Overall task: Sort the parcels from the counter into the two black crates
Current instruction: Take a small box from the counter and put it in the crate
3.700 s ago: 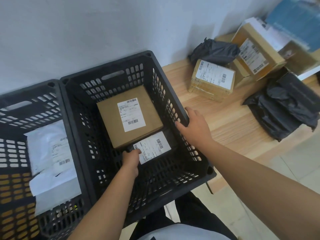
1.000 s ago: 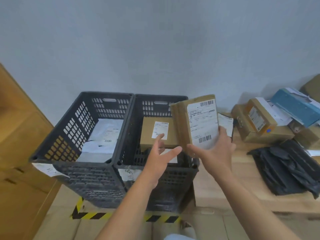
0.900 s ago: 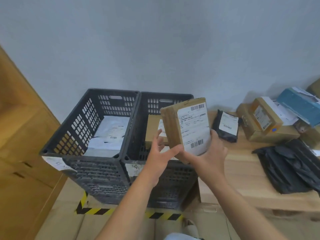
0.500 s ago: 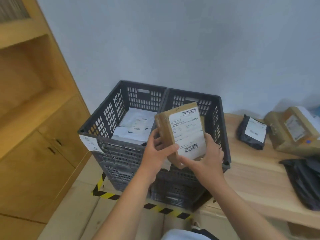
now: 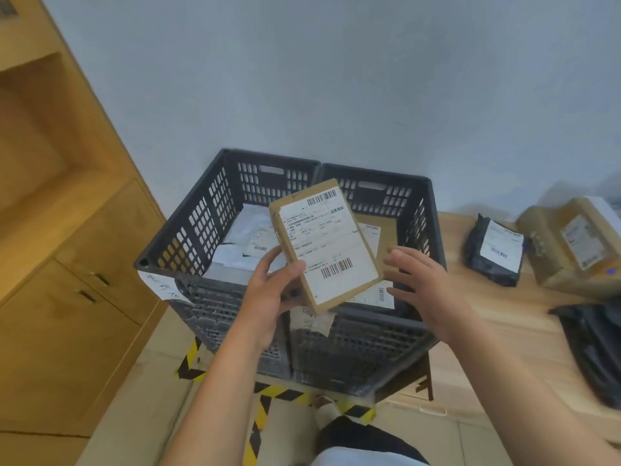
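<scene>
So, left hand (image 5: 268,297) gripped the brown labelled parcel (image 5: 327,243) at its lower-left corner, thumb on the label face, held tilted in the air above where the left crate (image 5: 174,237) and right crate (image 5: 433,230) met. Right hand (image 5: 426,287) hovered just beside the parcel's right edge, fingers (image 5: 400,255) loose and spread, holding nothing. White mailers (image 5: 242,237) lay in the left crate, a brown box (image 5: 386,230) in the right. A black bagged parcel (image 5: 494,253) sat on the tabletop (image 5: 497,331).

A flat brown cardboard parcel (image 5: 327,245), white barcode label up, was tilted over where the black left crate (image 5: 201,223) and black right crate (image 5: 416,227) met, gripped at its seven o'clock corner by the left hand (image 5: 268,294). White mailers (image 5: 245,237) lay in the left crate, a labelled brown box (image 5: 386,230) in the right. At three o'clock, on the wooden counter (image 5: 504,317), lay a black poly parcel (image 5: 494,253) and a taped brown parcel (image 5: 578,243).
</scene>
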